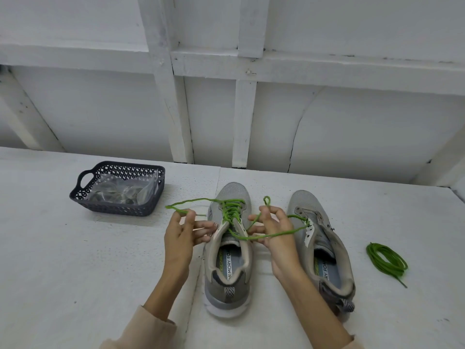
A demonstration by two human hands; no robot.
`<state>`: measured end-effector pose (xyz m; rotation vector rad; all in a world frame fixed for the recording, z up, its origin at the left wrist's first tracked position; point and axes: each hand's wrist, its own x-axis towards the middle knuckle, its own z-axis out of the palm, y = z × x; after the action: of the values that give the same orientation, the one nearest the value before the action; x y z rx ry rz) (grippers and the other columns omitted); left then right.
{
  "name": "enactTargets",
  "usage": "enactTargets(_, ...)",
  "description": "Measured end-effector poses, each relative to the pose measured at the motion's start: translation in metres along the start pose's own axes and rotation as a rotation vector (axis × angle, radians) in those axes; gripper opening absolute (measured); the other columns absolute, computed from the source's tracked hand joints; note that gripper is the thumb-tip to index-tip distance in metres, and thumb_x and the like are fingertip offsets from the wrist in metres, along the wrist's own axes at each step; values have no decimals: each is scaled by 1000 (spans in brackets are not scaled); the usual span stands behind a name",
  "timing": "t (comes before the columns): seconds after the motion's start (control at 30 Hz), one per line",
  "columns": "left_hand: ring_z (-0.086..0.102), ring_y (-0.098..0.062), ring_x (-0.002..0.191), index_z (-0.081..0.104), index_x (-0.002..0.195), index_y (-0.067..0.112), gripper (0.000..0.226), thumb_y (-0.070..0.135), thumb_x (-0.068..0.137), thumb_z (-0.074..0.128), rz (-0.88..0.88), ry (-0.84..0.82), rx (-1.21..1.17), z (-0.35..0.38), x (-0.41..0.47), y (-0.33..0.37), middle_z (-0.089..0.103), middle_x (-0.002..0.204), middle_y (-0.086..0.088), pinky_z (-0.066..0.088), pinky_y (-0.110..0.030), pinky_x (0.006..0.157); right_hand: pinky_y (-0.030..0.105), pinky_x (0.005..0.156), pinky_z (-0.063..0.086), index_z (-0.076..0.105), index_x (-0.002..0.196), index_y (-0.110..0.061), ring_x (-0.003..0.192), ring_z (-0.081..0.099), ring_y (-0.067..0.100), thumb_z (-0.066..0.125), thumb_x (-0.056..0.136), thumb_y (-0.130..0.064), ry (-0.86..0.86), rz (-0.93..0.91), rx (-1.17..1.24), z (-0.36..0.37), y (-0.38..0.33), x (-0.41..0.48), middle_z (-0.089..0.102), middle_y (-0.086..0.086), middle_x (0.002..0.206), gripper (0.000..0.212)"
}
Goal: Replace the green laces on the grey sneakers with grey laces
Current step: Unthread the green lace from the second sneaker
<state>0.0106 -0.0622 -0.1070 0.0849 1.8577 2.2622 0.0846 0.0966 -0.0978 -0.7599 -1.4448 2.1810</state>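
Left hand (181,231): you pinch a loose end of the thin green cord lace (232,212), fingers curled.
Right hand (275,233): fingers hooked through its other end.
Handling: limp, light, likely snags; grip near the eyelets.
Grey mesh sneaker (226,285): between your hands, lace threaded in.
Second grey sneaker (324,248): right, unlaced.
Coiled green lace (387,258): farther right.
Dark lattice plastic basket (113,209): far left, clear bags inside.

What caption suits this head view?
Left hand and right hand hold the ends of the green lace on the laced sneaker; the unlaced sneaker and a coiled green lace lie alongside.
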Motion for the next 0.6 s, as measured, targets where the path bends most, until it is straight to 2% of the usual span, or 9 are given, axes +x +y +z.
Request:
enactTargets(0.1,72,-18,71,53,94,5,25,29,99,52,-48,34,12,1,0,2,74,76,-10,56,-22,55,25,57,55,56,112,-4,59,64,14,60,93,-3,-20,29,-33,-2,4,-1,63,10,91,20)
enactTargets(0.2,71,-12,75,63,93,3,28,30,89,65,-51,-3,86,2,-1,0,75,80,-7,54,-19,60,22,54,54,57,102,-5,69,61,17,65,83,11,-11,-52,-190,-6,2,-1,56,6,99,26)
enactTargets(0.27,68,-8,75,69,90,4,35,36,78,71,-45,-69,151,0,-1,1,74,81,-3,53,-18,64,25,54,56,58,89,-10,78,61,19,70,80,10,-39,-143,-288,-6,0,1,51,4,102,25)
enactTargets(0.33,64,-5,74,75,88,8,33,37,71,74,-43,-152,223,-2,0,4,74,83,1,51,-17,66,27,55,57,66,81,-10,85,61,16,74,79,3,-91,-193,-380,-4,-4,3,50,6,105,15)
enactTargets(0.4,63,-5,76,78,88,16,23,32,72,77,-36,-219,278,-3,3,9,75,83,1,50,-17,64,25,55,56,72,85,-4,80,63,14,75,80,-1,-139,-179,-440,0,-9,4,52,4,104,7)
enactTargets(0.5,65,-14,71,80,78,24,8,29,74,82,0,-267,369,-4,12,14,74,75,-1,54,-29,66,29,53,51,71,91,5,68,60,20,75,81,-1,-152,-150,-486,6,-12,5,57,-2,89,13)
enactTargets(0.57,69,-19,68,78,75,30,13,41,70,81,46,-275,496,-6,18,16,74,71,1,58,-40,72,32,55,50,71,80,-4,65,59,23,76,79,-2,-155,-167,-533,9,-13,7,58,-1,87,5)
enactTargets(0.6,70,-18,67,77,74,33,17,49,68,77,72,-282,570,-6,20,17,73,70,4,58,-40,74,33,59,51,71,74,-11,65,59,20,77,78,-4,-146,-192,-592,10,-13,8,59,0,88,10)
